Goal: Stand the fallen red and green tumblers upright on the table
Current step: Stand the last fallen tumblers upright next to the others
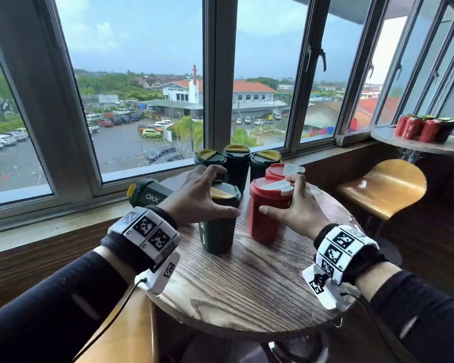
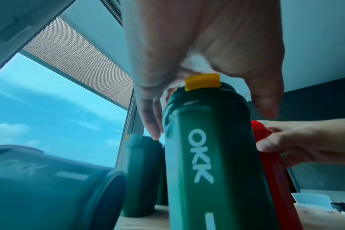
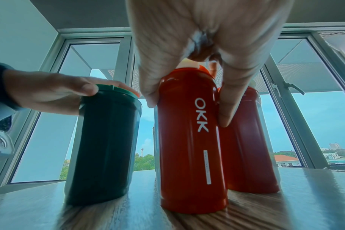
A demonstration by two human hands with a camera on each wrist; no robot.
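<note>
Red tumbler and green tumbler upright; another green tumbler fallen.

Daylight is pouring through tall grey-framed windows overlooking a car park; a wooden stool is standing beside the round table.

Round wooden counter set against a window overlooking a car park and a white, orange-roofed building. A curved wooden stool stands to the right. Farther right, a second round counter carries a cluster of red and dark cups.
</note>
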